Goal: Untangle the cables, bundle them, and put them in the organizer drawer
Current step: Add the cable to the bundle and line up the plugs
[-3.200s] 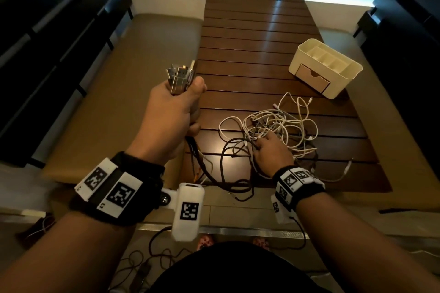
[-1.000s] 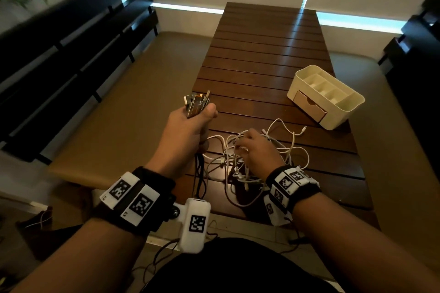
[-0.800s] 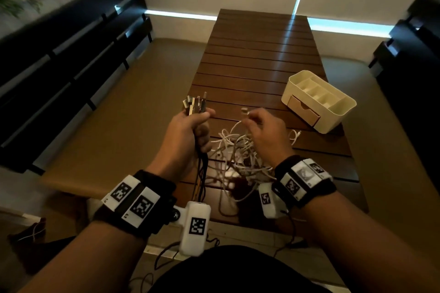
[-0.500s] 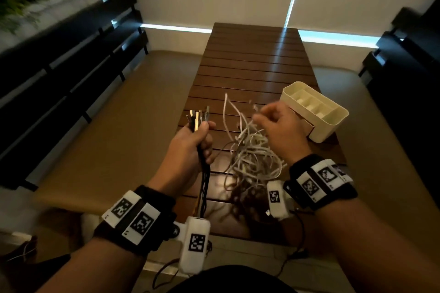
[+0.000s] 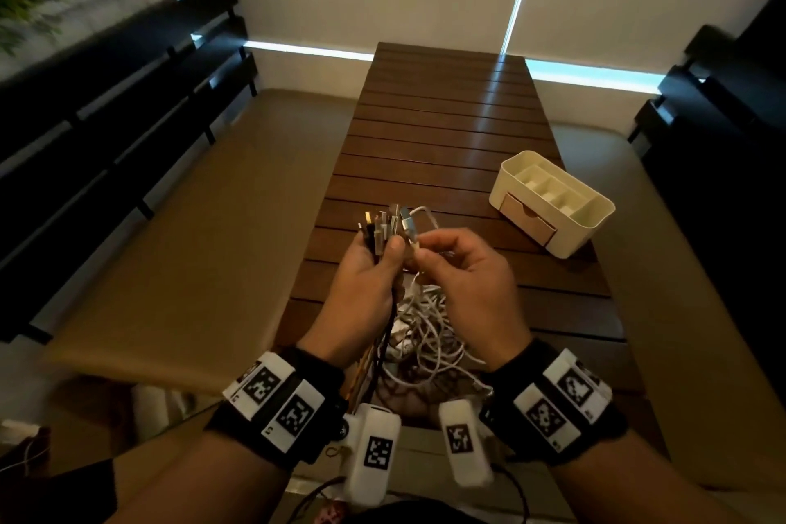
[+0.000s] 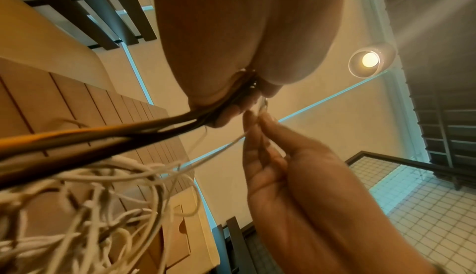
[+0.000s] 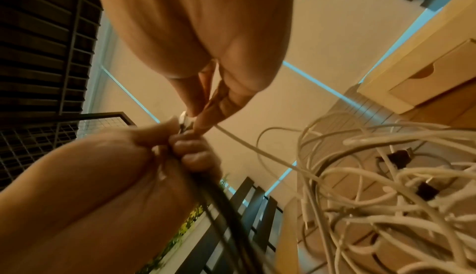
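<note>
My left hand point(image 5: 365, 285) grips a bunch of cable ends point(image 5: 383, 225), plugs pointing up, with dark cables point(image 6: 103, 136) hanging below the fist. My right hand point(image 5: 463, 272) pinches a white cable's plug point(image 5: 410, 228) right beside that bunch. In the right wrist view the white cable point(image 7: 242, 142) runs from the pinch down to the tangle of white cables point(image 7: 386, 187). The tangle point(image 5: 429, 332) hangs and lies between my wrists over the near end of the table. The cream organizer point(image 5: 553, 204) stands at the right, its wooden drawer point(image 5: 527, 219) closed.
The long slatted wooden table point(image 5: 446, 132) runs away from me. Tan cushioned benches point(image 5: 191, 234) flank it on both sides, with dark slatted backrests point(image 5: 106, 98). More cables lie on the floor near my feet point(image 5: 323, 498).
My right hand lifted a white cable end out of the tangle and brought it up to the plugs in my left hand. The tangle was drawn off the table toward me.
</note>
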{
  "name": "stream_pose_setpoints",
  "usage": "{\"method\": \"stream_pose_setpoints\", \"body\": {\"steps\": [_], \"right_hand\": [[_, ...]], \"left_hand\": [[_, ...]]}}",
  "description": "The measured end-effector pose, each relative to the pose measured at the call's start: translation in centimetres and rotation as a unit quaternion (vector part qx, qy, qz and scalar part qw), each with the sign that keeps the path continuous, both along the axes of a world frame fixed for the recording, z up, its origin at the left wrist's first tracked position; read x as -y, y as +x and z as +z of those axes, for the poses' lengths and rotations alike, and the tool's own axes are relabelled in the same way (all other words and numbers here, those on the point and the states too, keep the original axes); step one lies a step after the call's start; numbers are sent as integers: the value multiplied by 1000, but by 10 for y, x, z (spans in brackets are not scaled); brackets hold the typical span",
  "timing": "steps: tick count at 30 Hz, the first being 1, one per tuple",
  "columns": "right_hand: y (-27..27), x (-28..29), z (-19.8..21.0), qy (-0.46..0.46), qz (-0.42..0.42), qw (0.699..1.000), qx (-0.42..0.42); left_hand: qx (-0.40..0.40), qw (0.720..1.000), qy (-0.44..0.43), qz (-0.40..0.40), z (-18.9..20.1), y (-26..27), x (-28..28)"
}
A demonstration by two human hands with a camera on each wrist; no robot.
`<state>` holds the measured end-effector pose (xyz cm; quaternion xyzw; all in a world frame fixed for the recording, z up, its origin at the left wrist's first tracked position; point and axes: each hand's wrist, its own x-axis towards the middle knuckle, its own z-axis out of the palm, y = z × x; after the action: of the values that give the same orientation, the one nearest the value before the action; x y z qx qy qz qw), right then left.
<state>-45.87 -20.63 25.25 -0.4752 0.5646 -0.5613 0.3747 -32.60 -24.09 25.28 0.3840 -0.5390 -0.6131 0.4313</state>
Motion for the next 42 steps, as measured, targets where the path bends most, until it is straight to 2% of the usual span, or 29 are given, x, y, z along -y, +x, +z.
{"method": "stream_pose_setpoints", "body": {"steps": [3,11,15,18,20,23,25,27,30,34,37,39,40,42], "right_hand": [[3,-4,-5,-11,-7,1000,7],[6,-3,-15,-68,-12,997,-16],[7,2,-22,-97,-26,993,-68],[4,2,-20,-97,-6,991,-95],[5,-2,-25,-81,17,991,-109],[5,-6,-53,10,38,992,-122],[0,-7,-79,72,82,972,-207],[-7,-5,-100,93,120,944,-292],[-24,9,-119,126,111,912,-373],[-62,31,-130,260,92,859,-432],[-77,42,-110,308,97,830,-454],[-76,48,-79,304,55,838,-449],[-75,50,-61,273,29,860,-431],[-62,49,-30,153,16,928,-340]], "left_hand": [[-21,1000,-3,-4,-2,0,-4],[13,998,-54,-20,-8,1,-4],[10,996,-81,-28,-4,2,-3],[8,996,-82,-15,-2,3,0],[13,998,-64,4,-1,5,5],[17,998,-45,28,4,9,13],[27,998,-53,32,10,11,16],[18,998,-52,29,17,12,16],[-42,998,-40,28,29,12,16],[-89,994,-57,29,43,19,23],[-75,995,-52,42,46,24,29],[-65,996,-37,57,43,24,32],[-60,996,-34,62,40,23,33],[-59,996,-33,66,36,21,34]]}}
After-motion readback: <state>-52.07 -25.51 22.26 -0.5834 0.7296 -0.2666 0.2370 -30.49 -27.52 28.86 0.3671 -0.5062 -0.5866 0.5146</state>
